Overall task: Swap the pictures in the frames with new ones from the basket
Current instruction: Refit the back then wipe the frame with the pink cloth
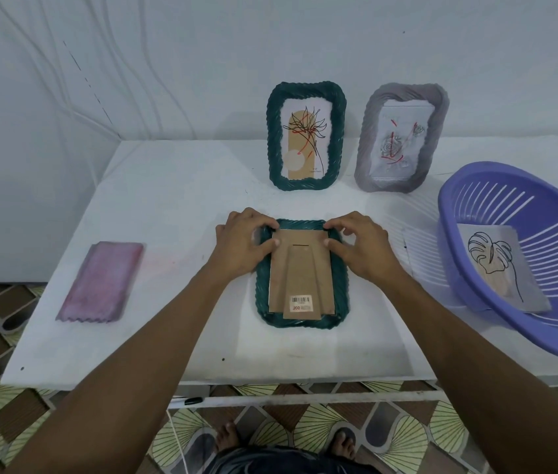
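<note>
A dark green frame [340,299] lies face down in the middle of the white table [175,206], its brown cardboard back [299,278] with a barcode sticker facing up. My left hand [241,244] grips the frame's top left corner, thumb on the cardboard. My right hand [361,248] grips the top right corner, thumb pressing the board. Behind, a second green frame [306,136] with a flower drawing and a grey frame [402,136] with a rose picture stand upright. The purple basket [476,213] at the right holds a leaf drawing [499,268].
A pink cloth [101,282] lies flat on the table's left side. The wall stands close behind the upright frames. A black pen [193,400] rests on a rail under the table's front edge. My bare feet stand on the patterned floor below.
</note>
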